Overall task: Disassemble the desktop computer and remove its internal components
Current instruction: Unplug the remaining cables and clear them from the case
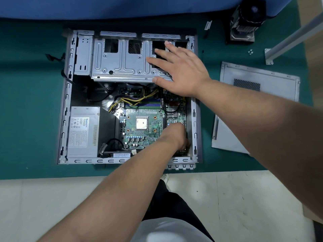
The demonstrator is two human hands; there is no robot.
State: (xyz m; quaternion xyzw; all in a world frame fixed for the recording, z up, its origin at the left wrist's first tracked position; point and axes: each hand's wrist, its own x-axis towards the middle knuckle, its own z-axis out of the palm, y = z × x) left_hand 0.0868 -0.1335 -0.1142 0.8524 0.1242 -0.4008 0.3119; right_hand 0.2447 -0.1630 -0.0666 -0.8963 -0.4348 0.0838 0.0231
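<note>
An open desktop case (67,95) lies on a green mat. Inside are a green motherboard (139,135) with a bare CPU (142,123), a grey power supply (83,131) at the lower left and a metal drive cage (120,62) across the top. My right hand (176,67) lies flat with spread fingers on the right end of the drive cage. My left hand (176,135) reaches down into the lower right corner of the case, fingers curled over something at the board's edge; what it grips is hidden.
The removed side panel (253,95) lies right of the case. A CPU cooler (244,23) stands at the back right, with small screws (250,52) and a metal frame leg (283,44) nearby. Yellow and black cables (132,98) cross the board. The table edge runs below the case.
</note>
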